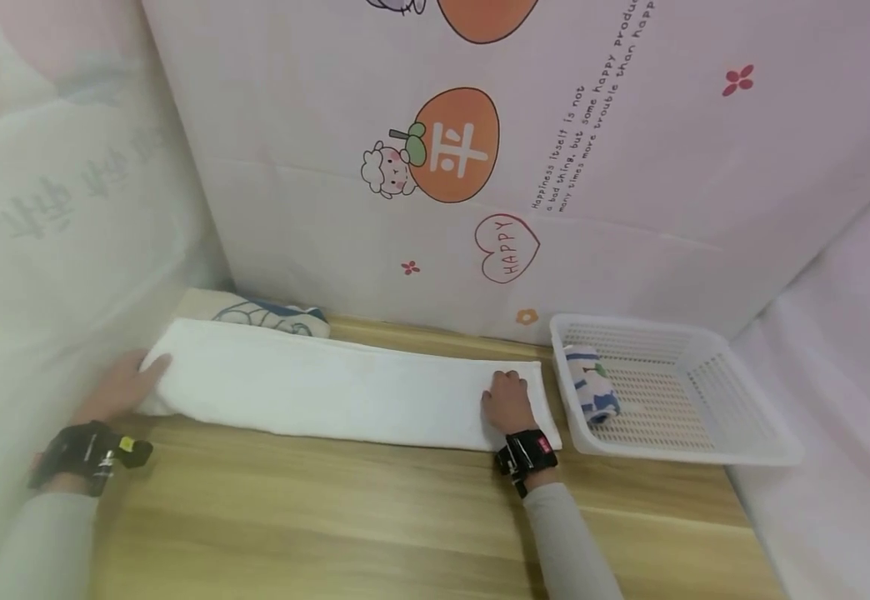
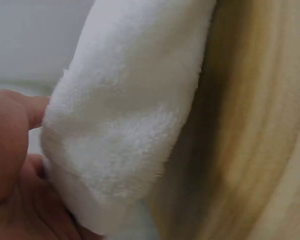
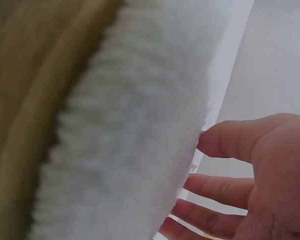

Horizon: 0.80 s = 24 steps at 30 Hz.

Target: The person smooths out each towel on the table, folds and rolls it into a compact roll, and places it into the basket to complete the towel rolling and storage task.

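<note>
A long white towel [image 1: 330, 392], folded into a strip, lies across the wooden table. At its left end my left hand [image 1: 122, 385] grips the towel, the thumb over the top and the other fingers underneath. Fluffy pile and the folded end show close up in the left wrist view, beside the left hand [image 2: 20, 165]. Near the right end, my right hand [image 1: 508, 404] rests on the towel. In the right wrist view the fingertips of the right hand [image 3: 270, 175] touch the towel's surface [image 3: 135, 115], fingers spread and fairly straight.
A white plastic basket [image 1: 675, 325] stands to the right, with a rolled patterned cloth [image 1: 592, 387] inside at its left. Behind the towel's left part lies a cream and blue patterned cloth [image 1: 270, 315]. Printed curtains [image 1: 315, 208] enclose the wooden table [image 1: 315, 508] at back and sides.
</note>
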Each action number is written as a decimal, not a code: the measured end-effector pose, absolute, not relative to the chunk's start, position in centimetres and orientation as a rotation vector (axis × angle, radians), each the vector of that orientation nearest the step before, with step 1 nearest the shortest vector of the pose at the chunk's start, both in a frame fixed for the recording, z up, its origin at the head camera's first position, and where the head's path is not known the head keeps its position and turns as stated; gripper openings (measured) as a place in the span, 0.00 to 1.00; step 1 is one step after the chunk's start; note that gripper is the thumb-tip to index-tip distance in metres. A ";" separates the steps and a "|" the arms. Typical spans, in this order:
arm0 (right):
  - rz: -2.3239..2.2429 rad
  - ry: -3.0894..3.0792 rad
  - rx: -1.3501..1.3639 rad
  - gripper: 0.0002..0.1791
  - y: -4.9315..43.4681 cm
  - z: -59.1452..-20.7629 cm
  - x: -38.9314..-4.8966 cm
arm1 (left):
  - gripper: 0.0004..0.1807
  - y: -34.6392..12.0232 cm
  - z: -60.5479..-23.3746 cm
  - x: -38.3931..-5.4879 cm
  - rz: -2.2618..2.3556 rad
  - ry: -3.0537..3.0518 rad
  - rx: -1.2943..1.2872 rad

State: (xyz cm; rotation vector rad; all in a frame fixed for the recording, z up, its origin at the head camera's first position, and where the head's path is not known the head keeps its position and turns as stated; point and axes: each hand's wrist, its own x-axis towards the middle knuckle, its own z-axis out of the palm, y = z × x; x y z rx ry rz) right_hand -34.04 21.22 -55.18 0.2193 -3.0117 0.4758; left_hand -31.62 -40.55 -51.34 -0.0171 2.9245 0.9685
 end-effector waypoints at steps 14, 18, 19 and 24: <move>0.364 -3.051 0.258 0.11 22.0 -54.2 -33.6 | 0.42 -39.8 -51.8 -30.5 1.040 2.964 -0.132; 0.368 -3.032 0.290 0.11 21.8 -54.3 -33.2 | 0.42 -40.3 -51.2 -31.0 0.948 2.985 -0.155; 0.362 -3.033 0.297 0.11 21.7 -54.3 -33.0 | 0.43 -40.4 -51.2 -31.2 0.921 2.969 -0.158; 0.395 -3.037 0.294 0.10 21.6 -54.3 -32.5 | 0.46 -40.7 -51.2 -31.7 0.898 2.892 -0.158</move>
